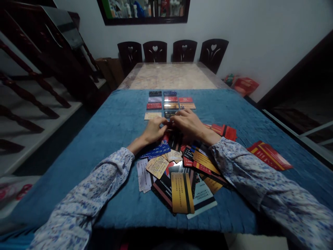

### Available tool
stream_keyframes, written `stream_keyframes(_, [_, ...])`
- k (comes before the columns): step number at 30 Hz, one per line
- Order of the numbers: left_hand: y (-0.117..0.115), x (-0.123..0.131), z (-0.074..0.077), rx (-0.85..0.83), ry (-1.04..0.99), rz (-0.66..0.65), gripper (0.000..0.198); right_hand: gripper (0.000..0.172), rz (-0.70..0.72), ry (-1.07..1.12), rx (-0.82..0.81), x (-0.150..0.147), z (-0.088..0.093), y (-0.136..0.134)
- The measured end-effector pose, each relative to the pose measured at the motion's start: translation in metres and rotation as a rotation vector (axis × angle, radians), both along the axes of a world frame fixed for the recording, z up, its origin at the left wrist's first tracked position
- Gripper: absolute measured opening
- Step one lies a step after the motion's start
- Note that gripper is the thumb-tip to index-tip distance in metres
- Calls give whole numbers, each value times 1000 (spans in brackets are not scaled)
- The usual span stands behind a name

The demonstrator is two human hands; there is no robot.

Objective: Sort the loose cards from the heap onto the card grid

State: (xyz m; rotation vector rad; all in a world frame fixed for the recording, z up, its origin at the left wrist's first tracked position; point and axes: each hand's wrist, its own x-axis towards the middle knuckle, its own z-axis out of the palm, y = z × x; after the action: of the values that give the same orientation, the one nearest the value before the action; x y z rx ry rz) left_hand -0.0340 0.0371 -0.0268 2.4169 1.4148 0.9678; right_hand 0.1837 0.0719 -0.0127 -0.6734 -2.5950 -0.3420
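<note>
Where left hand [154, 130] and right hand [189, 123] meet beyond the pile [182, 191], both curl, pinching what seems a dark card [170, 124]. Rows [171, 105] lie farther past the pile.

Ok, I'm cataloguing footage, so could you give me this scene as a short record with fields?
Surface: blue cloth over the near part of a table
Left hand: fingertips close to the right hand
Between hands: small dark object, perhaps a card; grip unclear
Beyond hands: card rows
Nearer the body: loose cards, overlapping
Right side: red cards, overlapping
Far end: four dark chairs
</note>
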Motion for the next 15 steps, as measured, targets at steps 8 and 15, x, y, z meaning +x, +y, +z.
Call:
stream_keyframes(8, [2,-4,-5,0,-4,-13,28,32,-120,-57,0,30,-12,0])
stream_keyframes(15, [-1,-3,-6,28,101,14,45,36,-220,-59,-21,26,-23,-1])
